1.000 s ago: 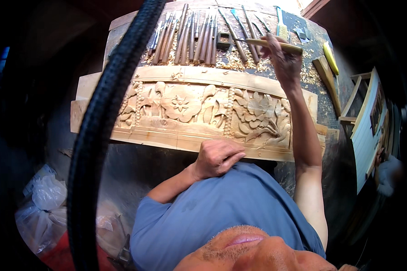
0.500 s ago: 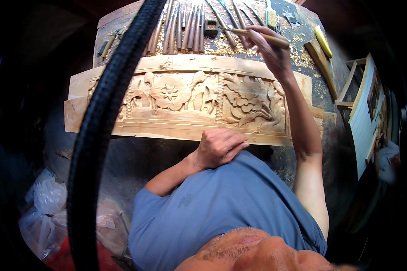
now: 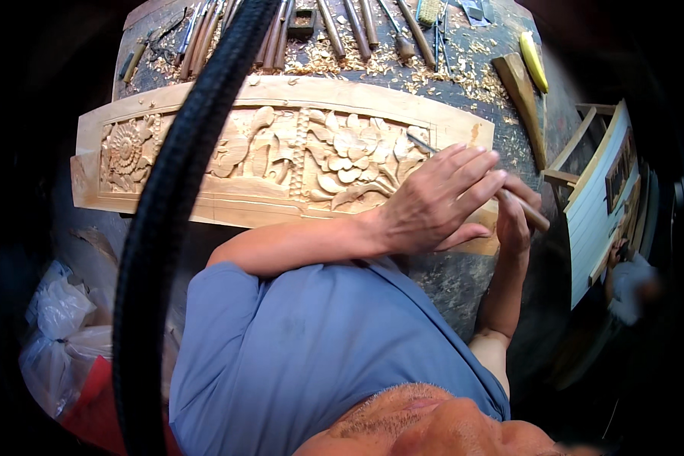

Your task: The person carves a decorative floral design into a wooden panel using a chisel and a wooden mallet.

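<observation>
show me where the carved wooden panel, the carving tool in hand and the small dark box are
Carved wooden panel [image 3: 299, 156]: head view, on its beaded divider.
Carving tool [image 3: 536, 218]: head view, on its handle.
Small dark box [image 3: 302, 33]: head view, on its near wall.

From where I stood, the dark bench [image 3: 501, 19] was littered with pale shavings [image 3: 467, 87]. Across its near side lay a long carved wooden panel [image 3: 281, 152]; beyond it, wooden-handled tools [image 3: 356, 30] lay either side of a small dark box [image 3: 302, 25]. To the right, a tapered wooden piece [image 3: 520, 105] rested just beside a curved yellow object [image 3: 533, 62].
</observation>
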{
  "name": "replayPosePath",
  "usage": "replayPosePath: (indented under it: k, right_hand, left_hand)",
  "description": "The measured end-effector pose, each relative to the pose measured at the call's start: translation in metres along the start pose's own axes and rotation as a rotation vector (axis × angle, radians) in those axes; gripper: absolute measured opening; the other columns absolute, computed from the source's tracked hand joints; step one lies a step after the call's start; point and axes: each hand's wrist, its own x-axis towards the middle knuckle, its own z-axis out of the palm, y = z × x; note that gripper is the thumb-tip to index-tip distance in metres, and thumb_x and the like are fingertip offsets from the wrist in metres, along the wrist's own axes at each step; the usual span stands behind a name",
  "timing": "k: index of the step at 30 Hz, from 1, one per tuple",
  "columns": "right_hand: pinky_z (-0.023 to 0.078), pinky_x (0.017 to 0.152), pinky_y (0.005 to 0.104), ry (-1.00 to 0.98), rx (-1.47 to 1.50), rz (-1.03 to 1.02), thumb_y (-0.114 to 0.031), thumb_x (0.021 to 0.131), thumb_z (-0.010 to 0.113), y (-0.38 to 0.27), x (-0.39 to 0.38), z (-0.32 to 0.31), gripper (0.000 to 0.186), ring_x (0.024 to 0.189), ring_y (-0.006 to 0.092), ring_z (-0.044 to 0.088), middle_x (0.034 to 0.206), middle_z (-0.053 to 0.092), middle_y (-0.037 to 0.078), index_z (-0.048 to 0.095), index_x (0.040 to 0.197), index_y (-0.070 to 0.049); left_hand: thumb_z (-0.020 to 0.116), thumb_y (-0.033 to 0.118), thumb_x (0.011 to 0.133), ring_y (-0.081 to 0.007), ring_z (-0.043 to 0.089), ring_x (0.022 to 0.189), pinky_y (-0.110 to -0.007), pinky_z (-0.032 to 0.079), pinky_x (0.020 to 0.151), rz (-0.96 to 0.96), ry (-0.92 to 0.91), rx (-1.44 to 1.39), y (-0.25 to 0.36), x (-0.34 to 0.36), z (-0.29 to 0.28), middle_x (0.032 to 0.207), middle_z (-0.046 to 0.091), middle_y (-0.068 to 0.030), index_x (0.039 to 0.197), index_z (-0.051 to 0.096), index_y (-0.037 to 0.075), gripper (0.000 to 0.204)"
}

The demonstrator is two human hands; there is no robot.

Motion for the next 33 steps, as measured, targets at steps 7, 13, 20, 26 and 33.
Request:
replayPosePath:
  k: [7, 13, 20, 26, 33]
  right_hand:
    - [0.057, 0.084, 0.034, -0.059, -0.087, 0.013, -0.031, 0.098, 0.06, 0.013, 0.014, -0.049, 0.044, 0.089, 0.0267, 0.074, 0.1, 0.075, 0.02, 0.07, 0.114, 0.009]
    - [0.056, 0.083, 0.0332, -0.103, -0.009, 0.193, -0.025, 0.09, 0.063, 0.002, 0.048, -0.044, 0.045, 0.088, 0.0253, 0.073, 0.099, 0.075, 0.021, 0.068, 0.117, 0.011]
    - [0.053, 0.085, 0.0347, 0.14, -0.158, 0.154, -0.055, 0.089, 0.069, 0.014, 0.046, -0.027, 0.066, 0.086, 0.0239, 0.07, 0.095, 0.074, 0.015, 0.07, 0.112, 0.007]
    - [0.054, 0.075, 0.0291, 0.015, -0.177, 0.188, -0.034, 0.084, 0.065, -0.001, 0.063, -0.021, 0.042, 0.072, 0.0202, 0.07, 0.081, 0.073, 0.013, 0.072, 0.092, 0.007]
    - [0.055, 0.072, 0.0295, 0.02, -0.128, 0.247, -0.03, 0.085, 0.063, 0.002, 0.068, -0.021, 0.039, 0.071, 0.0199, 0.07, 0.081, 0.072, 0.014, 0.071, 0.092, 0.007]
  left_hand:
    - [0.07, 0.064, 0.083, -0.023, 0.061, 0.074, -0.037, 0.052, 0.068, -0.104, -0.127, 0.005, -0.032, 0.029, 0.062, 0.084, 0.056, -0.0076, 0.144, 0.046, -0.005, 0.096]
    - [0.07, 0.069, 0.08, -0.0232, 0.057, 0.069, -0.038, 0.048, 0.065, -0.026, 0.059, 0.022, -0.066, 0.031, 0.081, 0.08, 0.054, -0.0059, 0.149, 0.045, 0.001, 0.101]
    - [0.073, 0.055, 0.085, -0.0231, 0.058, 0.072, -0.038, 0.048, 0.065, -0.071, 0.128, -0.027, -0.083, 0.028, 0.086, 0.087, 0.055, -0.0066, 0.149, 0.047, 0.002, 0.087]
    - [0.072, 0.05, 0.087, -0.021, 0.058, 0.07, -0.036, 0.049, 0.062, -0.093, 0.084, -0.038, -0.08, 0.025, 0.086, 0.085, 0.055, -0.0045, 0.149, 0.048, 0.005, 0.081]
    - [0.076, 0.041, 0.081, -0.0206, 0.059, 0.068, -0.035, 0.049, 0.06, -0.111, 0.129, -0.084, -0.083, 0.023, 0.09, 0.082, 0.056, -0.003, 0.15, 0.047, 0.006, 0.083]
